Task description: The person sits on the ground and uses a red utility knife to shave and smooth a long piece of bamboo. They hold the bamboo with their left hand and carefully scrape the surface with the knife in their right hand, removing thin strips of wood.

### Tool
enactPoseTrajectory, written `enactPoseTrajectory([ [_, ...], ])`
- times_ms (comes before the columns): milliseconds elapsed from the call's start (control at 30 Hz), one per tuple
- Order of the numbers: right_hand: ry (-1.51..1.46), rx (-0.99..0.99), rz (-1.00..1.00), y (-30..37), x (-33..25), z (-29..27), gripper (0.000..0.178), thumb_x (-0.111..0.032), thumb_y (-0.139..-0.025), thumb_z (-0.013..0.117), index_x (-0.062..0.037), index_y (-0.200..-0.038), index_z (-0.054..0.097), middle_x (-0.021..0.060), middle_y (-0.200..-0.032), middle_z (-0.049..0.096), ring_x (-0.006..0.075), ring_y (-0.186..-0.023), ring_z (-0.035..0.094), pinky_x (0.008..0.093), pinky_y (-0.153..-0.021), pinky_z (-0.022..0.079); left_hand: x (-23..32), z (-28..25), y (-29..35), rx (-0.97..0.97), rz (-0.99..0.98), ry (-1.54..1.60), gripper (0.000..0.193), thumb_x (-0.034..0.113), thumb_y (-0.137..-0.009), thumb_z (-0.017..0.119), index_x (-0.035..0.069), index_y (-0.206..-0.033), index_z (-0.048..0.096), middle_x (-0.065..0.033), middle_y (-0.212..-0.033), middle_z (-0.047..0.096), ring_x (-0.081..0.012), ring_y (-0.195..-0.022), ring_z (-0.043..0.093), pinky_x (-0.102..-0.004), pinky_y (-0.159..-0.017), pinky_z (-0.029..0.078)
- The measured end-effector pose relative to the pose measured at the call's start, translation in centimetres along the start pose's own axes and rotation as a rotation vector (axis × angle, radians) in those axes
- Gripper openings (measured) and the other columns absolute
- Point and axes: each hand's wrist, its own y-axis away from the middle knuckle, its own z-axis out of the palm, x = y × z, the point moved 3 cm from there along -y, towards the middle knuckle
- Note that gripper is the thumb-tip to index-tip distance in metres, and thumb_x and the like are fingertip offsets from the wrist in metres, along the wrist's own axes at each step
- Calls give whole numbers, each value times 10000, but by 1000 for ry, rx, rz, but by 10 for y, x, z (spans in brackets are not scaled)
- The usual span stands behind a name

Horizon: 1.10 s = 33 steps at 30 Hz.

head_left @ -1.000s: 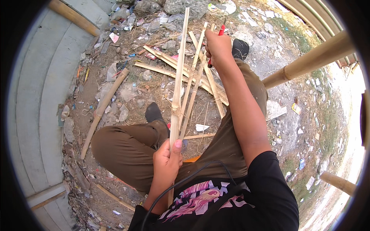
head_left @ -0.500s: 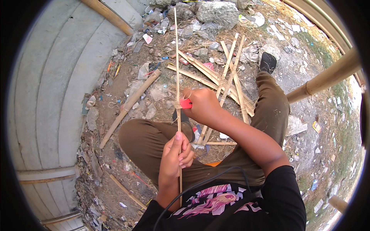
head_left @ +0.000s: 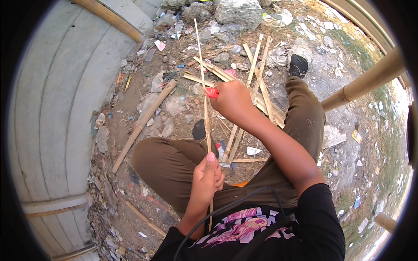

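Observation:
My left hand is closed round the lower part of a long, thin bamboo strip, thumb laid along it. The strip stands lengthwise in front of me, its far tip past my right hand and its near end against my shirt. Higher up, my right hand is closed on a red-handled knife. The short blade lies across the strip, and my fist hides most of the handle. A thin shaving curls off the strip's side between the two hands.
Split bamboo slats lie crossed in a pile beyond my right hand. A bamboo pole rests on the littered ground at left, near a grey wall. A bamboo post slants in at right. Rocks sit at the far end.
My right hand with the knife has moved farther up the strip, away from me. The strip's far tip has come down slightly and tilted left. My left hand keeps its grip, shifted slightly right.

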Motion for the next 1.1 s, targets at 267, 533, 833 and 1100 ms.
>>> enactPoseTrajectory([
  [267,-572,412,513,-80,133,-71,318,-213,-871,617,-59,-613,515,35,-516,486,142,-436,447,357,-434,369,-19,39,20,-272,-25,-178,398,384,-1103,453,84,-841,444,46,-614,372,-33,-518,348,-242,-473,281],
  [533,-446,96,25,-11,24,-16,320,-269,-860,668,-22,-668,599,164,-568,589,346,-525,577,438,-558,461,8,-8,6,-89,91,92,411,398,-1114,399,88,-847,437,41,-584,346,-45,-464,324,-205,-436,289],
  [833,-211,-74,-378,41,-37,4,148,-179,-758,742,-58,-737,660,190,-620,623,405,-609,646,469,-584,535,24,-19,9,33,142,110,369,386,-1104,441,94,-880,456,45,-602,353,-27,-458,315,-195,-402,257],
  [1100,-33,-172,-319,34,-28,12,159,-217,-761,693,-58,-754,699,196,-681,676,392,-667,699,484,-614,566,20,-20,3,118,178,-39,359,413,-1090,478,112,-896,456,48,-620,369,-17,-473,320,-192,-414,251],
])
